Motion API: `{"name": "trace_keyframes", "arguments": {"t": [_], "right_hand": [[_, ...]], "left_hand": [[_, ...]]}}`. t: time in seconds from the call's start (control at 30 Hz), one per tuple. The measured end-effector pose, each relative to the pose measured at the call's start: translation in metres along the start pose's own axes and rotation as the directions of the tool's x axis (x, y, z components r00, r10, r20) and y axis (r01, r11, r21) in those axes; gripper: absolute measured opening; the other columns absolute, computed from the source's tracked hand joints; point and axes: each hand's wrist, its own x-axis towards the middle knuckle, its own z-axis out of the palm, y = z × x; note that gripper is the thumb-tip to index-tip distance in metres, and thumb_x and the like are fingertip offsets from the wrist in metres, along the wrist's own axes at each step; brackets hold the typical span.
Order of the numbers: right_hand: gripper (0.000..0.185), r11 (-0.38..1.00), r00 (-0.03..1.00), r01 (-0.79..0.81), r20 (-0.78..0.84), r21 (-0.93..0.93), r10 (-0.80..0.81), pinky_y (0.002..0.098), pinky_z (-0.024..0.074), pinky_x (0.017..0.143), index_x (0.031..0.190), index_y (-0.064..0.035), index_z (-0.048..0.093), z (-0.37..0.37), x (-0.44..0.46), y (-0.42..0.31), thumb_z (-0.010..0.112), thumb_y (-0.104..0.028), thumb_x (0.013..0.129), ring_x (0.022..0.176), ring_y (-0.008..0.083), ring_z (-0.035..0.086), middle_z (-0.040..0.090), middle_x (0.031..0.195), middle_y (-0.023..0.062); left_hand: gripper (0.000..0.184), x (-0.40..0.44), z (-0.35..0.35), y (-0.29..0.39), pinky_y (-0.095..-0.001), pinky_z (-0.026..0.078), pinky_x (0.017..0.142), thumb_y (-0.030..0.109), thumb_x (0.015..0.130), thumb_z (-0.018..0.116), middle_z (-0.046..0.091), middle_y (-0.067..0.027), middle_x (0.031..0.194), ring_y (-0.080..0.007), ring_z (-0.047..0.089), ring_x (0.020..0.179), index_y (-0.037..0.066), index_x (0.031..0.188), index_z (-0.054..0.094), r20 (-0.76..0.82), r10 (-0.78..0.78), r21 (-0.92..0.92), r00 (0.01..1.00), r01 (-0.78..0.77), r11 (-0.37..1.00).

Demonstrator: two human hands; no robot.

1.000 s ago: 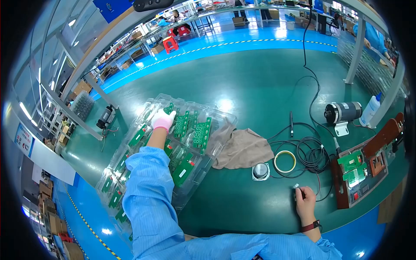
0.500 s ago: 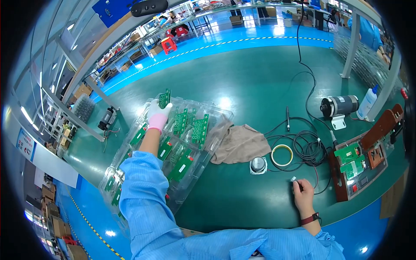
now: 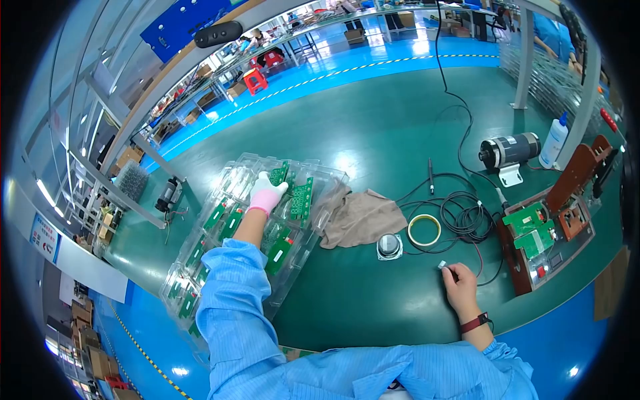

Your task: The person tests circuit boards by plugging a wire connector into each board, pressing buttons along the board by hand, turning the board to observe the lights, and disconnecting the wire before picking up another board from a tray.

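Note:
My left hand (image 3: 267, 193), in a white and pink glove, is over the clear plastic tray (image 3: 293, 270). Its fingers are closed about a green circuit board (image 3: 281, 173), though the glove hides part of the grip. Beside it in the tray lies another green board (image 3: 302, 199), and a board with a white label (image 3: 279, 253) sits nearer to me. My right hand (image 3: 460, 288) is bare and rests low over the green bench, pinching a small white connector (image 3: 442, 265) between thumb and finger. A thin wire runs close to that hand.
A brown cloth (image 3: 363, 219) lies right of the tray. Near it are a round metal part (image 3: 389, 247), a tape roll (image 3: 424, 230) and a coiled black cable (image 3: 467, 217). Farther right stand a motor (image 3: 510, 151), a white bottle (image 3: 554, 141) and a wooden test fixture (image 3: 520, 263).
My left hand has come right and down with the circuit board, toward the boards in the tray. My right hand still pinches the connector. The whole view has shifted slightly.

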Motion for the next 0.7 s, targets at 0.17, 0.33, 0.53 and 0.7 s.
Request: {"name": "trace_keyframes", "arguments": {"t": [0.17,0.33,0.53,0.7], "right_hand": [[0.014,1.0,1.0,-0.021,-0.007,0.012,0.021,0.0325,0.0419,0.055,0.083,0.0014,0.067,0.0,0.0,-0.002,0.071,-0.011,0.087,0.058,0.0196,0.054,0.057,0.07,0.0085],[0.014,1.0,1.0,-0.025,-0.002,0.015,0.025,0.0326,0.0416,0.054,0.082,0.0015,0.067,0.0,0.0,-0.001,0.071,-0.011,0.087,0.058,0.0195,0.053,0.056,0.07,0.0085],[0.014,1.0,1.0,-0.025,-0.001,0.0,0.025,0.033,0.0422,0.054,0.083,0.0019,0.067,0.0,0.001,-0.001,0.071,-0.011,0.087,0.057,0.0197,0.053,0.056,0.07,0.0089],[0.015,1.0,1.0,-0.017,0.005,0.004,0.017,0.0333,0.0423,0.055,0.084,0.0022,0.067,0.0,0.001,0.0,0.071,-0.011,0.087,0.058,0.0202,0.053,0.056,0.07,0.0091]], "left_hand": [[0.081,0.002,0.004,-0.003,-0.0445,0.05,0.098,0.044,0.078,0.076,0.065,-0.028,0.121,-0.0392,0.064,0.113,-0.005,0.135,0.046,-0.04,0.025,0.001,0.999,-0.025,1.0],[0.081,-0.001,-0.004,0.006,-0.0439,0.051,0.098,0.045,0.078,0.075,0.065,-0.0281,0.122,-0.0391,0.064,0.113,-0.005,0.135,0.046,0.088,-0.105,0.073,0.991,0.099,0.992],[0.078,-0.003,0.002,0.009,-0.0445,0.05,0.098,0.046,0.08,0.075,0.064,-0.0266,0.124,-0.0395,0.063,0.115,-0.002,0.135,0.047,0.066,-0.073,0.126,0.995,0.064,0.99],[0.081,0.001,-0.001,0.005,-0.0438,0.049,0.1,0.046,0.078,0.077,0.064,-0.0257,0.125,-0.0386,0.063,0.116,-0.002,0.136,0.047,0.108,-0.065,0.103,0.992,0.054,0.993]]}}
